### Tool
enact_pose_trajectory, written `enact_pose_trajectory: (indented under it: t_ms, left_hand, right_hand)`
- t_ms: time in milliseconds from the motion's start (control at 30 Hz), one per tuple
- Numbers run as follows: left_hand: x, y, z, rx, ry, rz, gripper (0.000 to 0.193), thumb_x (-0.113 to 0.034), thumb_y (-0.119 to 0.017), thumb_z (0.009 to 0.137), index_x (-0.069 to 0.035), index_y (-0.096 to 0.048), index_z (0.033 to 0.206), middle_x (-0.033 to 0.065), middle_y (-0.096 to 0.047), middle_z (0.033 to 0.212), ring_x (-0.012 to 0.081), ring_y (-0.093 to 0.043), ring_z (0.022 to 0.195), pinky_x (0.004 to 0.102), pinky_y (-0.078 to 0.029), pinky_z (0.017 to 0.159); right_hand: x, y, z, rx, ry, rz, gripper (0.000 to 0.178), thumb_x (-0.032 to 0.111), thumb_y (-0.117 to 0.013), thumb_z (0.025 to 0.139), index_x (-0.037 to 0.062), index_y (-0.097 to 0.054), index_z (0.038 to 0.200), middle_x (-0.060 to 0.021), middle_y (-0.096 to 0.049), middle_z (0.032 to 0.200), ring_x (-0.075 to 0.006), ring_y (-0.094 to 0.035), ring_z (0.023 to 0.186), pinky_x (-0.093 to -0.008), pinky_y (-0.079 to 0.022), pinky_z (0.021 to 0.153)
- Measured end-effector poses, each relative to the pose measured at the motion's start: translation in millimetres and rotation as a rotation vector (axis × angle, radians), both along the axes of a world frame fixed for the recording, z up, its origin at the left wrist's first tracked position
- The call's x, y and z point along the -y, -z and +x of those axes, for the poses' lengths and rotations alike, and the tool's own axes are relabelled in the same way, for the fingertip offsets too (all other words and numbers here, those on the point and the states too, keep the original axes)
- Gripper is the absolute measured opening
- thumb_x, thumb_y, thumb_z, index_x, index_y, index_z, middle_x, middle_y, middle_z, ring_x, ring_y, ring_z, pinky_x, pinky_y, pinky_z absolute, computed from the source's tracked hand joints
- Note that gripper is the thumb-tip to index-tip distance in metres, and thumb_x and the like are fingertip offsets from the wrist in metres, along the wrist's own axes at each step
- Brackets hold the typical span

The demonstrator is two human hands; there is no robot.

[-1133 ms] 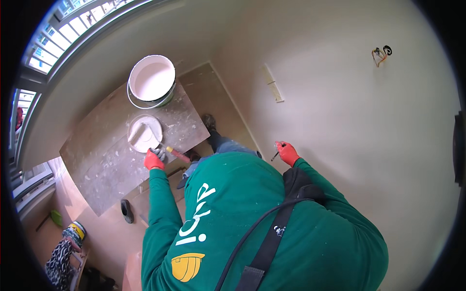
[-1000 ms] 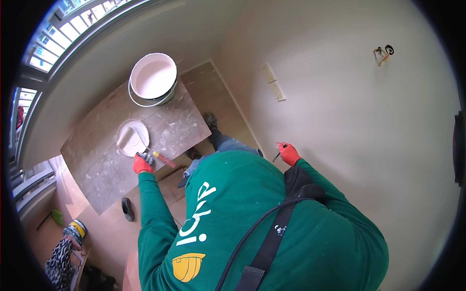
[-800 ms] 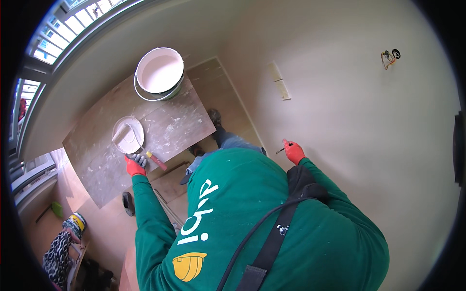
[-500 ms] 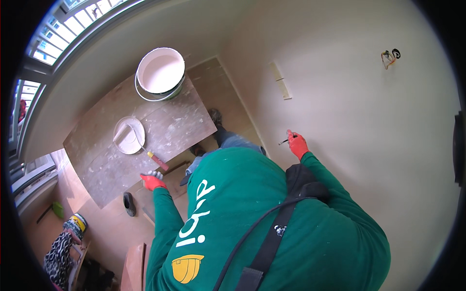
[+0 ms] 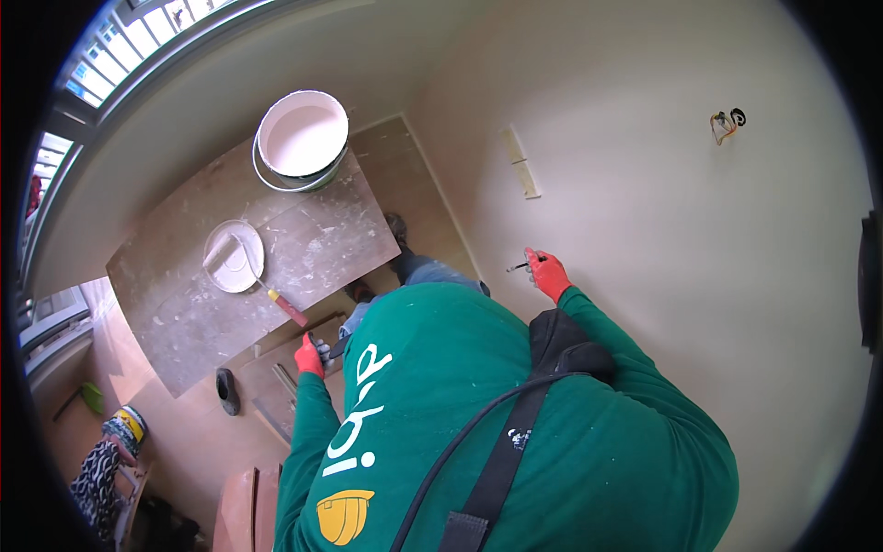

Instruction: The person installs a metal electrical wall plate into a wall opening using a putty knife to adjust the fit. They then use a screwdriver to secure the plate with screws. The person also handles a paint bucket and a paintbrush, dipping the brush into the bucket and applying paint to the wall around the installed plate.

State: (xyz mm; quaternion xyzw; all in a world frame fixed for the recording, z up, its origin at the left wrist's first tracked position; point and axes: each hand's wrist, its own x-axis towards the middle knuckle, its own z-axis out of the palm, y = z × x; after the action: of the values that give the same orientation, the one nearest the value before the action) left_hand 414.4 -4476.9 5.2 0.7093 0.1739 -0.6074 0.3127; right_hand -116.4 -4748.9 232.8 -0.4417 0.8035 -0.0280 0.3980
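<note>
My right hand point(image 5: 549, 273), in a red glove, is closed around a thin, dark, stick-like tool point(image 5: 517, 268) close to the right-hand wall. The tool's exact kind is too small to make out. Low on the left, beside my waist, my left hand point(image 5: 313, 356) wears a red glove with grey fingers. Its fingers are curled next to a dark flat piece point(image 5: 338, 348) at my side; whether they grip it is unclear. Beyond this hand, a paint roller point(image 5: 287, 308) with a red and yellow handle rests across a round white lid point(image 5: 248, 274) on the board platform point(image 5: 184, 345).
A bucket of pale paint point(image 5: 302, 138) stands at the platform's far end. Electrical wires point(image 5: 723, 127) stick out of the right wall, which also bears tape-like strips point(image 5: 526, 178). A dark shoe point(image 5: 227, 391) and a small bucket point(image 5: 125, 429) are on the floor at left.
My left hand has drawn in toward my waist, and its fingers have turned inward beside the dark piece. The right hand still grips the thin tool. The whole view has shifted slightly.
</note>
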Motion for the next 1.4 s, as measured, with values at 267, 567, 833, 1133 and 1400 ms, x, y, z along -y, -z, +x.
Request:
enact_pose_trajectory:
  t_ms: [267, 567, 833, 1133, 1400]
  left_hand:
    - [24.3, 6.4, 17.6, -0.028, 0.047, -0.067, 0.047, -0.053, -0.042, 0.097, -0.009, -0.059, 0.099, 0.0069, -0.064, 0.074, 0.0235, -0.059, 0.05, 0.038, -0.048, 0.042]
    - [10.6, 14.4, 6.9, -0.036, 0.084, 0.018, 0.049, -0.053, -0.045, 0.096, -0.006, -0.06, 0.096, 0.0074, -0.063, 0.069, 0.022, -0.057, 0.048, 0.0396, -0.047, 0.04]
    - [8.5, -15.9, -1.6, -0.085, 0.035, 0.031, 0.046, -0.051, -0.047, 0.096, -0.006, -0.059, 0.092, 0.01, -0.064, 0.07, 0.0248, -0.06, 0.048, 0.0398, -0.048, 0.042]
    - [9.1, -54.8, -6.5, -0.028, -0.101, -0.143, 0.044, -0.051, -0.051, 0.094, -0.008, -0.06, 0.1, 0.0076, -0.066, 0.078, 0.0219, -0.063, 0.056, 0.0367, -0.052, 0.05]
    - [-66.6, -112.2, -64.7, 0.138, -0.487, -0.143, 0.039, -0.048, -0.055, 0.094, -0.01, -0.059, 0.099, 0.0041, -0.063, 0.073, 0.0186, -0.062, 0.055, 0.0332, -0.052, 0.05]
  right_hand:
    - [15.7, -6.3, 14.5, 0.135, -0.065, -0.103, 0.03, 0.039, -0.059, 0.097, 0.0093, -0.063, 0.094, 0.0006, -0.061, 0.076, -0.0085, -0.053, 0.058, -0.0249, -0.044, 0.052]
    - [17.5, -11.3, 27.8, 0.195, 0.003, -0.103, 0.026, 0.036, -0.061, 0.096, 0.0095, -0.065, 0.097, 0.0016, -0.061, 0.076, -0.0077, -0.052, 0.059, -0.0243, -0.044, 0.053]
    - [53.2, -71.6, 117.0, 0.527, -0.107, -0.185, 0.018, 0.02, -0.058, 0.099, 0.0058, -0.068, 0.106, 0.0009, -0.061, 0.074, -0.0099, -0.061, 0.067, -0.0249, -0.05, 0.06]
    - [78.0, -100.5, 308.0, 0.888, -0.977, -0.307, 0.031, 0.017, -0.057, 0.096, 0.0043, -0.06, 0.124, -0.0142, -0.063, 0.12, -0.0278, -0.061, 0.11, -0.0361, -0.05, 0.093]
    - [78.8, 43.7, 418.4, 0.55, -1.879, -0.766, 0.038, 0.021, -0.063, 0.088, 0.0098, -0.058, 0.124, -0.0206, -0.056, 0.126, -0.0387, -0.054, 0.116, -0.0455, -0.047, 0.095]
